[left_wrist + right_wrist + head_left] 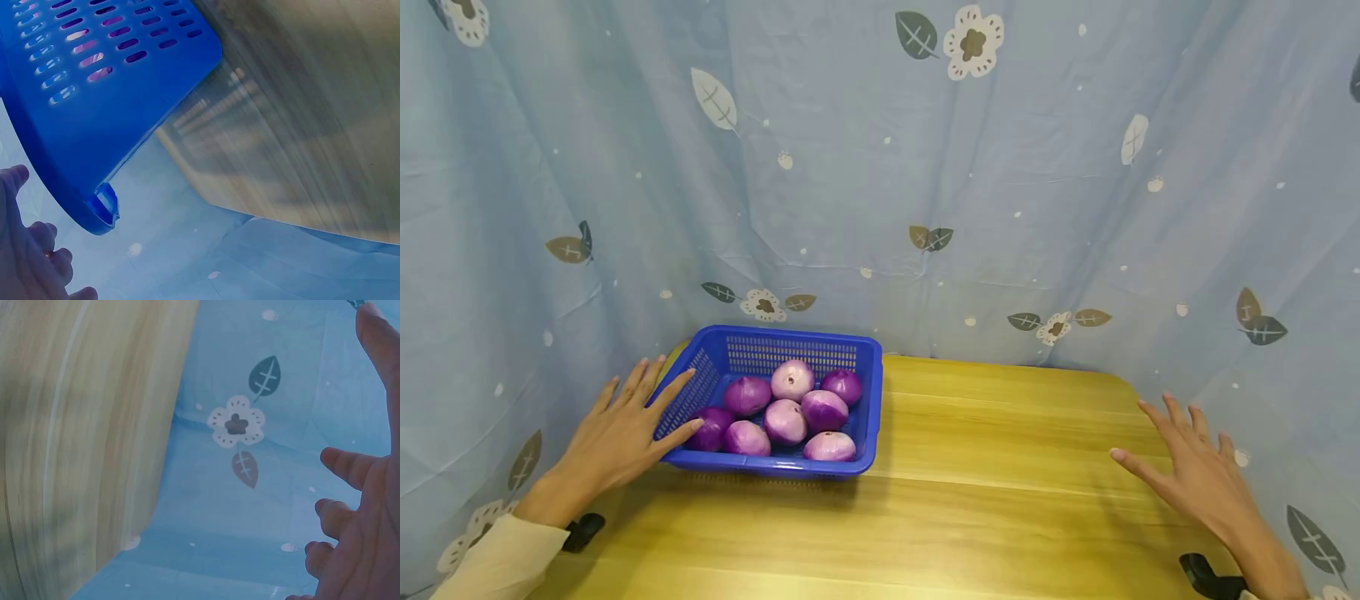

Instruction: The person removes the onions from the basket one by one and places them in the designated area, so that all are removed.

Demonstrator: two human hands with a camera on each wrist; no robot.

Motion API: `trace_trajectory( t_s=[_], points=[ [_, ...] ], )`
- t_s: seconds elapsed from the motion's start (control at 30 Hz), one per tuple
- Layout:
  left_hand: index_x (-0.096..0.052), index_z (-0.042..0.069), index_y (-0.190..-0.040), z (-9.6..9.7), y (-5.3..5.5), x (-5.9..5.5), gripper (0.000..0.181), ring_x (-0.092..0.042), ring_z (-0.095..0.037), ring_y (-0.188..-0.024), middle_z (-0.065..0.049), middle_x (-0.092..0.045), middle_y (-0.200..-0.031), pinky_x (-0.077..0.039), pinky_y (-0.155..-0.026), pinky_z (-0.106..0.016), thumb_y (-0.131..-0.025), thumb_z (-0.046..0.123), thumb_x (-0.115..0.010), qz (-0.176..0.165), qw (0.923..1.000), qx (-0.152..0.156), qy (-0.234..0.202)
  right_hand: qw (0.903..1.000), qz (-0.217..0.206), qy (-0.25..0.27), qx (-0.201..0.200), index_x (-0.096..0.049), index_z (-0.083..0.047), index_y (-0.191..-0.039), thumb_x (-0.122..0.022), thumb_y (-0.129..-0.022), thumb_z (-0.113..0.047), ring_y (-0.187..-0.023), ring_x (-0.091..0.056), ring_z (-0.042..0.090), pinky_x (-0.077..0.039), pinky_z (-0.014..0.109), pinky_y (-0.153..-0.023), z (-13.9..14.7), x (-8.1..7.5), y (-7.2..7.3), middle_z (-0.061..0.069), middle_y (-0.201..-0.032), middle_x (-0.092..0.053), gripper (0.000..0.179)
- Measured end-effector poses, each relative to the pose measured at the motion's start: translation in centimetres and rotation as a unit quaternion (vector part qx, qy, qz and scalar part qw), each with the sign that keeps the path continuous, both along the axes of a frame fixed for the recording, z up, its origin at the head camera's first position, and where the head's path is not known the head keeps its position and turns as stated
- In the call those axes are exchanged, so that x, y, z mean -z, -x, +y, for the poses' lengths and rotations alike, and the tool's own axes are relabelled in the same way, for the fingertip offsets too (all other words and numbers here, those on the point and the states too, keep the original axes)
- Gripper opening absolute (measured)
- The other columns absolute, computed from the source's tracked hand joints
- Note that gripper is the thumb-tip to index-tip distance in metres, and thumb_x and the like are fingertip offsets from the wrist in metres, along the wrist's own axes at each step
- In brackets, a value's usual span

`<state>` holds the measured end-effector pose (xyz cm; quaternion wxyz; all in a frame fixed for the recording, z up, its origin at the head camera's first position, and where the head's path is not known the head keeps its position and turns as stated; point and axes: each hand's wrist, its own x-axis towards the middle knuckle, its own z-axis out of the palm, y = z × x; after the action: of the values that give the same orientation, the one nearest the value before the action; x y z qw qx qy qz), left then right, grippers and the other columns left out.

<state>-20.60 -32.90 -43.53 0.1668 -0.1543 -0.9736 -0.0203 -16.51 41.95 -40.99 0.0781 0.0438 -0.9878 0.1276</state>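
A blue plastic basket (871, 400) with slotted walls stands on the left part of the table. Inside lie several peeled purple onions (786, 422), some pale and some deep purple. My left hand (617, 437) is spread at the basket's left side, its thumb and forefinger overlapping the rim in the head view. The left wrist view shows the basket's outer wall (125, 112) close by, with that hand's fingertips beside the rim. Over the table's right edge my right hand (1202, 475) hovers with fingers spread, holding nothing, far from the basket.
The yellow wood-grain table (1000, 467) has rounded far corners. A light blue curtain (850, 167) printed with flowers and leaves hangs behind it and down both sides, close to its edges. Black wrist straps (583, 532) show on both wrists.
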Motion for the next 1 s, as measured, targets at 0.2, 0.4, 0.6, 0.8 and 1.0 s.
trace_trajectory(
  t_s=[0.2, 0.4, 0.6, 0.8, 1.0],
  points=[
    [-0.019, 0.023, -0.166, -0.14, -0.2, 0.22, 0.086, -0.004, -0.048, -0.153, -0.026, -0.01, -0.168, 0.009, -0.118, -0.064, -0.098, 0.063, -0.055, 0.001, 1.0, -0.004, -0.002, 1.0, -0.003, 0.002, -0.001, -0.014, -0.013, -0.166, -0.061, -0.097, -0.06, -0.144, 0.007, 0.065, 0.01, 0.086, -0.098, -0.12, 0.18, 0.11, 0.03, -0.166, 0.007, 0.096],
    [-0.016, 0.026, -0.166, -0.09, -0.18, 0.3, 0.087, -0.003, -0.048, -0.154, -0.025, -0.008, -0.168, 0.01, -0.118, -0.064, -0.098, 0.062, -0.055, -0.001, 1.0, -0.001, -0.002, 1.0, -0.005, 0.004, 0.003, -0.013, -0.013, -0.166, -0.061, -0.097, -0.06, -0.144, 0.007, 0.065, 0.01, 0.087, -0.098, -0.23, 0.23, -0.04, 0.03, -0.166, 0.007, 0.096],
    [-0.018, 0.025, -0.166, -0.16, -0.21, 0.19, 0.085, -0.004, -0.048, -0.154, -0.026, -0.011, -0.167, 0.008, -0.118, -0.065, -0.099, 0.062, -0.054, 0.004, 1.0, 0.002, -0.004, 1.0, -0.002, 0.006, 0.002, -0.013, -0.012, -0.166, -0.061, -0.098, -0.059, -0.145, 0.009, 0.063, 0.009, 0.087, -0.098, -0.24, 0.09, 0.0, 0.029, -0.166, 0.007, 0.096],
    [-0.017, 0.026, -0.166, -0.2, -0.22, 0.22, 0.086, -0.005, -0.048, -0.153, -0.026, -0.011, -0.167, 0.007, -0.119, -0.065, -0.098, 0.063, -0.055, 0.009, 1.0, 0.001, -0.001, 1.0, -0.004, 0.005, -0.001, -0.014, -0.01, -0.165, -0.06, -0.098, -0.059, -0.145, 0.012, 0.062, 0.009, 0.086, -0.098, -0.35, -0.17, 0.15, 0.031, -0.166, 0.006, 0.095],
    [-0.016, 0.026, -0.166, -0.25, -0.19, 0.25, 0.088, -0.005, -0.048, -0.153, -0.026, -0.011, -0.167, 0.008, -0.118, -0.065, -0.098, 0.062, -0.056, 0.009, 1.0, -0.002, -0.001, 1.0, -0.008, 0.004, 0.002, -0.013, -0.013, -0.166, -0.06, -0.098, -0.06, -0.144, 0.009, 0.064, 0.007, 0.087, -0.098, -0.46, -0.15, 0.09, 0.032, -0.165, 0.004, 0.095]
  ],
)
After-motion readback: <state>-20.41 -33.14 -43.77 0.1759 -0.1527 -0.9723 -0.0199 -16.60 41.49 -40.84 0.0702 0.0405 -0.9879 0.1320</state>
